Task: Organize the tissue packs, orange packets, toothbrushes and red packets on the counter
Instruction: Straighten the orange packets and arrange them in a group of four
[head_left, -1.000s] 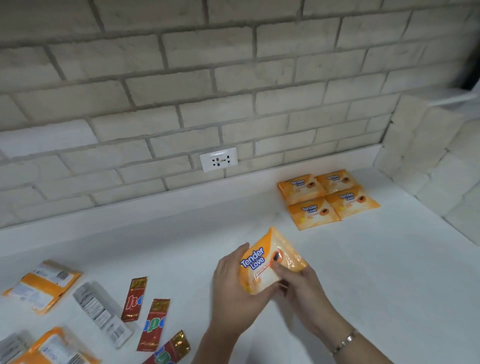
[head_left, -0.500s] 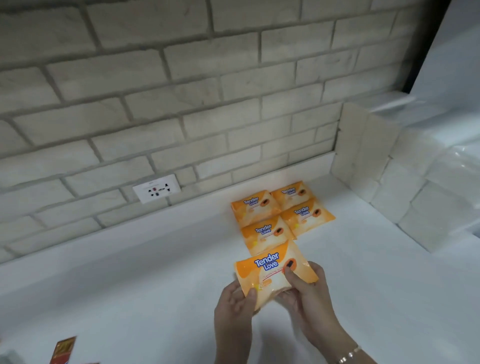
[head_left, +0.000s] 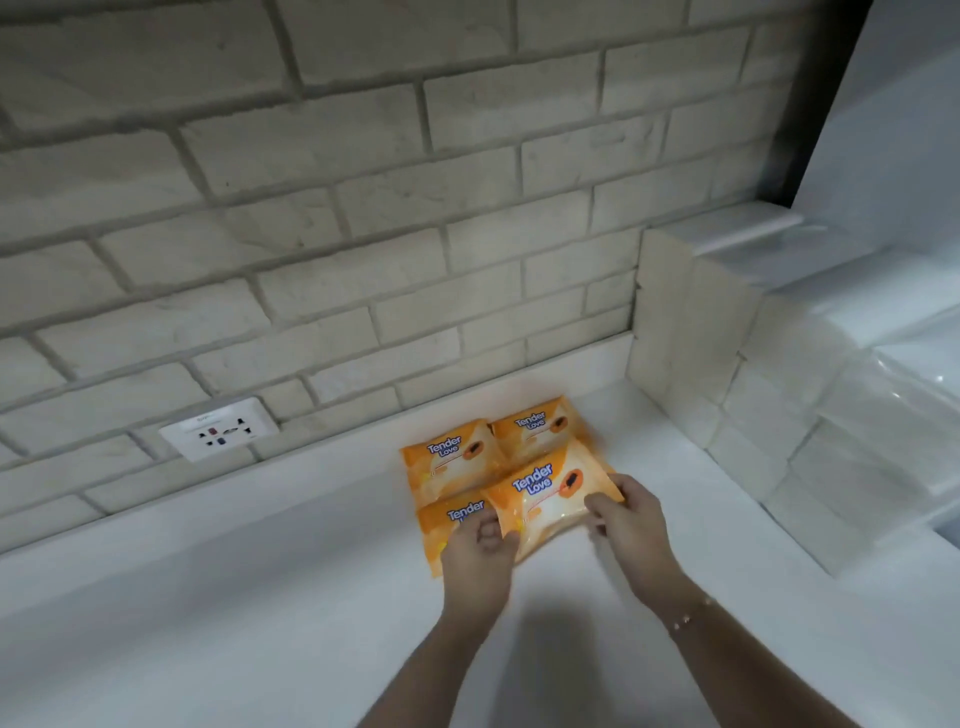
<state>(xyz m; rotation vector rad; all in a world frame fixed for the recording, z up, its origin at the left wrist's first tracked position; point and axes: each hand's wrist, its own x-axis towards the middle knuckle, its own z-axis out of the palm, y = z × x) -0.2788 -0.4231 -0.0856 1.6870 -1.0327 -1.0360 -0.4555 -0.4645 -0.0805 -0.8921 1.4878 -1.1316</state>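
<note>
An orange "Tender Love" packet (head_left: 550, 493) is held by both hands over the group of orange packets on the white counter (head_left: 260, 597). My left hand (head_left: 480, 556) grips its near left corner. My right hand (head_left: 626, 519) pinches its right edge. Behind it lie two orange packets side by side, one at the back left (head_left: 449, 460) and one at the back right (head_left: 537, 426). A third packet (head_left: 452, 519) lies at the front left, partly under the held one and my left hand. Whatever lies beneath the held packet is hidden.
A brick wall runs behind the counter with a white power socket (head_left: 221, 428) low on it. A stack of white wrapped tissue packs (head_left: 779, 395) stands at the right against the wall. Bare counter stretches to the left and in front.
Both hands carried the orange packet forward and right, from mid-counter to over the group of orange packets by the wall. The view swung right, so the red packets and others at left left the frame.
</note>
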